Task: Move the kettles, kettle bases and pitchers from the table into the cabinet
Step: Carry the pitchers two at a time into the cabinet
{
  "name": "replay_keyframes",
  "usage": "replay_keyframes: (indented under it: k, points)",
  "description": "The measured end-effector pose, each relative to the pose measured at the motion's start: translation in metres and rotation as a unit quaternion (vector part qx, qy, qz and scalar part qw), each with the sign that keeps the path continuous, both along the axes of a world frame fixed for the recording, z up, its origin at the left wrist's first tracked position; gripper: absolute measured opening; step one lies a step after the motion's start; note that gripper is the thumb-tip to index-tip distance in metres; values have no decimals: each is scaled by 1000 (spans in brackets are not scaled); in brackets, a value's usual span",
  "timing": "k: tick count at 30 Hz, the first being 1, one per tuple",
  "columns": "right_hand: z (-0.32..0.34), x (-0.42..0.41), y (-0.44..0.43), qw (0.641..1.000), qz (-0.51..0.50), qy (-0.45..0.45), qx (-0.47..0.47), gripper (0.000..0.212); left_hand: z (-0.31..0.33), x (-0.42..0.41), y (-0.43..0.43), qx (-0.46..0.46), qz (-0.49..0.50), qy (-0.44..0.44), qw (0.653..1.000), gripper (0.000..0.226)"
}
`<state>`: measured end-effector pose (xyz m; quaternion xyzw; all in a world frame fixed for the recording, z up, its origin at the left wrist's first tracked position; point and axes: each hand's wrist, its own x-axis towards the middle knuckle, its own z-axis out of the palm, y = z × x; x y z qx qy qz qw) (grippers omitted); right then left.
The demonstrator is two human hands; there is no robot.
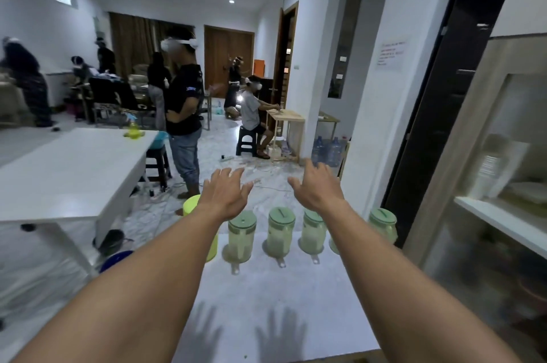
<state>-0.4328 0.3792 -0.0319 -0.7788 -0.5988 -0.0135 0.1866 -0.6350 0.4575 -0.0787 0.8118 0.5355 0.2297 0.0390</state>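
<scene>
Several clear pitchers with green lids stand in a row along the far edge of the white table (pixel 266 303): one (pixel 241 236), one (pixel 281 230), one (pixel 313 232) partly behind my right forearm, and one (pixel 383 223) at the right end. A yellow-green pitcher (pixel 192 208) stands at the left end, half hidden by my left arm. My left hand (pixel 226 192) and my right hand (pixel 318 185) are stretched out above the row, fingers spread, holding nothing. The cabinet (pixel 503 214) with a glass front and a white shelf stands to the right.
Another white table (pixel 74 173) stands to the left with a green spray bottle (pixel 133 128). A person (pixel 183 107) stands beyond it and others sit or stand further back. A dark doorway (pixel 444 96) is beside the cabinet. Buckets (pixel 114 241) lie on the floor.
</scene>
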Motion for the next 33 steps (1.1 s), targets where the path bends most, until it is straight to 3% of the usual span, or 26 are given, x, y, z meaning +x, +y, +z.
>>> replay_keyframes:
  k: [13, 24, 28, 33]
  points:
    - [-118, -60, 137, 991, 110, 53, -61, 63, -97, -61, 76, -112, 133, -111, 978, 70]
    - [-229, -60, 181, 987, 88, 102, -88, 58, -190, -47, 122, -230, 272, -354, 865, 78]
    - [-269, -61, 187, 973, 8, 215, -80, 63, -216, -40, 137, -237, 284, -407, 835, 67]
    - [-305, -76, 200, 916, -91, 381, -88, 55, -234, -33, 155, -226, 275, -423, 834, 40]
